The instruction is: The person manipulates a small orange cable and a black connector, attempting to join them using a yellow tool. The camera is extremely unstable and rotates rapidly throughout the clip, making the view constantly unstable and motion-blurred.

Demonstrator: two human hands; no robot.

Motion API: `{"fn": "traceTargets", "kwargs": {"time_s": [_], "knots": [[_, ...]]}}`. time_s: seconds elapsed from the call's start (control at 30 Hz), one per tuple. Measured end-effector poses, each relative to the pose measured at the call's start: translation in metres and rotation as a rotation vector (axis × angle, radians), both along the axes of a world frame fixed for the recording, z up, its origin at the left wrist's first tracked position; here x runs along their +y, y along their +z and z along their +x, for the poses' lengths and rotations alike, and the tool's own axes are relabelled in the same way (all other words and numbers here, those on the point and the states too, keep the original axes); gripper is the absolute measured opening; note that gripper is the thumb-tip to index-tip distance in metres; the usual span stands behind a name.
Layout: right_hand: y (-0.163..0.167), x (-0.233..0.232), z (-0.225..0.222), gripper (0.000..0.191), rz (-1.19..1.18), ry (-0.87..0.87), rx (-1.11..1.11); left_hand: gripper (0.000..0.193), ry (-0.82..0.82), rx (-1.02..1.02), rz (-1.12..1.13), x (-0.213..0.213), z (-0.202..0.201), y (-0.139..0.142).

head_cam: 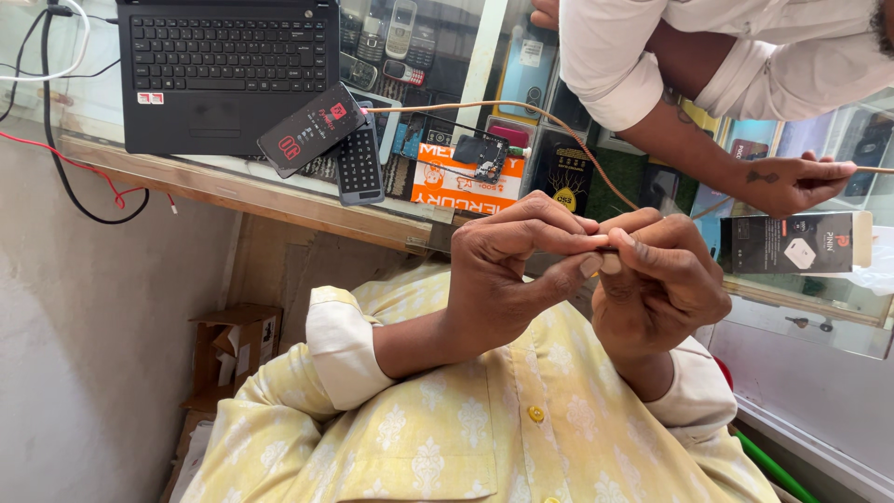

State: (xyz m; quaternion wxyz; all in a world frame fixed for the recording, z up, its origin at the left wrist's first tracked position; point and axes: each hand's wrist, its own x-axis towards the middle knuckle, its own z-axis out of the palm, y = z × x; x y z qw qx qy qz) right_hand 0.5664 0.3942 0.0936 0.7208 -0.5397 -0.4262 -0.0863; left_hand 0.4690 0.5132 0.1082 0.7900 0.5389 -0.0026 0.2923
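Closest to the camera is a pale yellow patterned shirt with cuffs rolled back, and both hands are raised in front of the chest with plenty of free air around them. The left hand (507, 270) is curled nearly closed, thumb and forefinger pinching the end of a thin tan cable (521, 109). The right hand (656, 279) is closed the same way, fingertips pressed on that same end, so the two hands touch right at the pinch. What exactly sits at the tip is hard to make out, maybe a small plug.

From the pinch the cable climbs up and away, arcs over the glass-topped counter (233, 186) and runs leftward to a dark flat power bank (312, 129) lying tilted at the laptop's corner. So its long axis runs roughly across the view, smooth and slightly glossy.

The counter's wooden edge cuts diagonally just beyond the knuckles. On the glass are a black matte laptop (228, 70), a dark keypad phone (358, 160) and a black carton (796, 242). Farther right, another person's hand (792, 182) holds a stretch of similar tan cable.
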Motion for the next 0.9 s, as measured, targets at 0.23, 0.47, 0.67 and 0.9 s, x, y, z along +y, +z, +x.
{"fn": "traceTargets", "kwargs": {"time_s": [0.23, 0.47, 0.67, 0.9], "knots": [[0.0024, -0.0028, 0.0023, 0.015, -0.032, 0.037, 0.011, 0.011, -0.028, 0.015, 0.0, 0.0021, -0.0014, 0.0007], [0.0009, -0.0047, 0.0022, 0.013, -0.035, 0.078, 0.069, 0.01, -0.021, 0.025, 0.021, 0.0039, 0.001, -0.0033], [-0.0021, 0.0002, 0.0018, 0.014, 0.063, 0.136, 0.136, 0.012, 0.005, 0.01, 0.02, 0.0032, 0.0018, -0.0023], [-0.0007, -0.0064, -0.005, 0.013, 0.114, 0.242, 0.348, 0.009, 0.033, 0.0, 0.027, 0.0022, 0.0004, 0.003]]}}
